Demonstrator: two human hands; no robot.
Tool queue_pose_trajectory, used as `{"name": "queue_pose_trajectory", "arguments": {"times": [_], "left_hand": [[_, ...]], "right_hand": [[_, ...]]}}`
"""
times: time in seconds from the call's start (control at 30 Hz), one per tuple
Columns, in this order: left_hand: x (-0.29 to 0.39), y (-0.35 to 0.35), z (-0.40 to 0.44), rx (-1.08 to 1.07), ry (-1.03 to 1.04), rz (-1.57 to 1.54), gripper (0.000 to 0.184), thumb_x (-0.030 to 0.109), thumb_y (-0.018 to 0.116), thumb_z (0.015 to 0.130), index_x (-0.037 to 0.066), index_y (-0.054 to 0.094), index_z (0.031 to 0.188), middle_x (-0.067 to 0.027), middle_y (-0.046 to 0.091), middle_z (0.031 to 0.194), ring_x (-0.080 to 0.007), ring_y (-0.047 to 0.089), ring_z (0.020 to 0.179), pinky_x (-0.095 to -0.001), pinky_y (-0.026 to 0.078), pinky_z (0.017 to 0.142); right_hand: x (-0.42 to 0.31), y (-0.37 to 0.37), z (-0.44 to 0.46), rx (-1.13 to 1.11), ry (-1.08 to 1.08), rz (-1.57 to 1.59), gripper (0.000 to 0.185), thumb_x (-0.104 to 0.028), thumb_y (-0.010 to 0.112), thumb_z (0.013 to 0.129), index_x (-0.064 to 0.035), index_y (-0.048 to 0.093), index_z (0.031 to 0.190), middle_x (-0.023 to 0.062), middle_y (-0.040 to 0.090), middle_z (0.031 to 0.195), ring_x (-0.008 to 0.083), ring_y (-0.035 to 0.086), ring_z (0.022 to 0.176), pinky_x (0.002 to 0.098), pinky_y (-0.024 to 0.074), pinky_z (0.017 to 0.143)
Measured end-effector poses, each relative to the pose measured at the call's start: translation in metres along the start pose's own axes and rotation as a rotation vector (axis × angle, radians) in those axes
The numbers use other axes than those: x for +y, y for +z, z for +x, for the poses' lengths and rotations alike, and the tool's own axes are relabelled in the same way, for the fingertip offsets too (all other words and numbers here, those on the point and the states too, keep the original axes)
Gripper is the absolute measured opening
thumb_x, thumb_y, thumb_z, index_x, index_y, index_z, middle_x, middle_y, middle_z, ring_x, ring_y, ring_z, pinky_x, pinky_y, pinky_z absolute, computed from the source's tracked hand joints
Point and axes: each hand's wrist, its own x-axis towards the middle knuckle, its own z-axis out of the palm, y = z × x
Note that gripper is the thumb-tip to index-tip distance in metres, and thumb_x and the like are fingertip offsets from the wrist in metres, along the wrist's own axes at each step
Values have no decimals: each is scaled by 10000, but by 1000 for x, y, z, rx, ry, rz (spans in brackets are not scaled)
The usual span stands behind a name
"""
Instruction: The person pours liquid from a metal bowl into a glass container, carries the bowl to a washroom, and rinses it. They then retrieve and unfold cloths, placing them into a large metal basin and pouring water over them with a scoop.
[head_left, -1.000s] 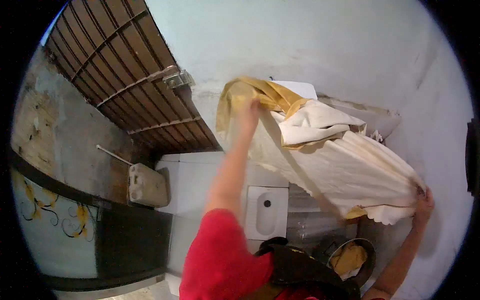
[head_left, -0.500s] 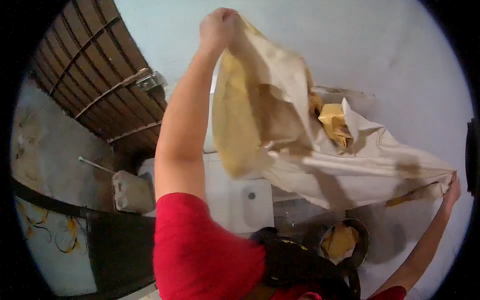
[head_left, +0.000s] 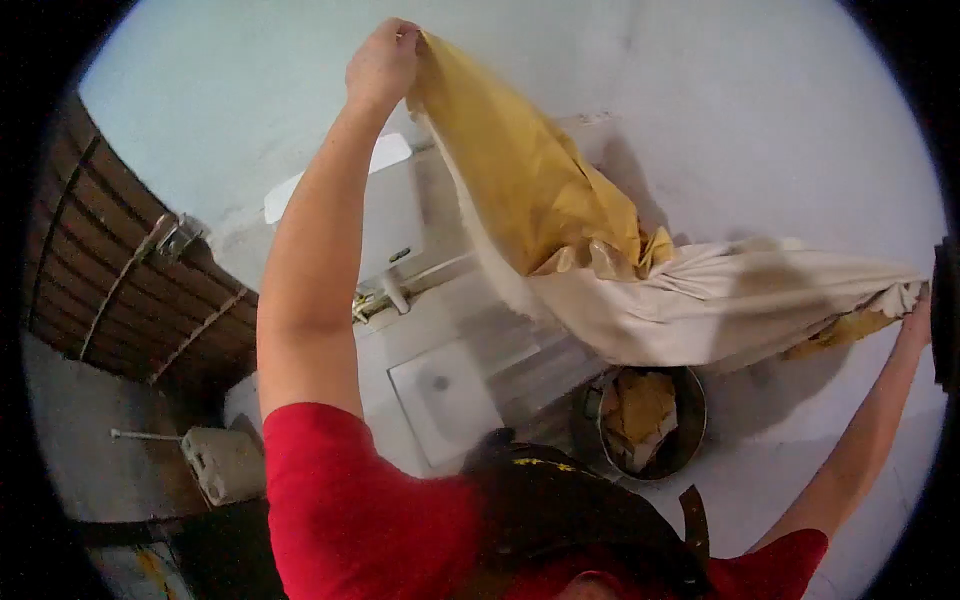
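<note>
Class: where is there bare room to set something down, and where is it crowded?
Pale floor shows bare between the cistern and squat pan, with a sliver beside the jerrycan. It is crowded at the round pot, holding yellowish material, and where the cloth stretches between left hand and right hand.

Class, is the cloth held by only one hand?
No, the left hand grips one end of the cloth and the right hand grips the other.

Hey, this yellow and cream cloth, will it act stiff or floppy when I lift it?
Probably floppy: the cloth sags between the left hand and the right hand. It likely bunches easily, given the gathered folds near its middle.
</note>
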Motion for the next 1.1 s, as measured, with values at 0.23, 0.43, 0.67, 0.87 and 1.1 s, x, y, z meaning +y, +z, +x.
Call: {"name": "queue_pose_trajectory", "arguments": {"times": [0.23,0.43,0.67,0.87,1.1], "left_hand": [[-1,29,28,85,178,-155,259,285,460,887,87,541,1034,-138,620,921,-305,590,872,-374,450,749],[46,73,32,-44,274,-268,241,243,413,895,84,481,1063,-213,584,943,-383,549,890,-419,433,765],[150,56,-32,-330,361,-173,226,226,368,903,51,456,1015,-223,579,898,-403,548,827,-466,414,735],[53,60,-42,-58,327,-336,280,307,409,891,95,507,1045,-175,604,904,-379,560,847,-426,437,751],[-126,-129,-173,254,-331,49,239,220,440,887,45,526,1026,-150,593,923,-291,558,870,-346,426,773]], "right_hand": [[9,-54,-54,112,32,133,288,-261,571,833,-7,579,969,70,574,911,174,544,820,300,451,708],[84,1,-137,37,184,356,239,-228,593,820,-19,582,936,61,565,897,173,539,813,305,455,681],[100,87,-251,-134,229,353,278,-134,542,829,-24,566,1084,47,569,968,146,532,851,273,448,745],[-60,142,-279,-501,18,423,310,-107,469,861,16,530,1139,107,566,1088,174,553,926,274,464,765],[-247,148,-284,-394,-619,241,323,-103,462,841,13,514,1138,131,560,1053,227,541,883,355,442,774]]}}
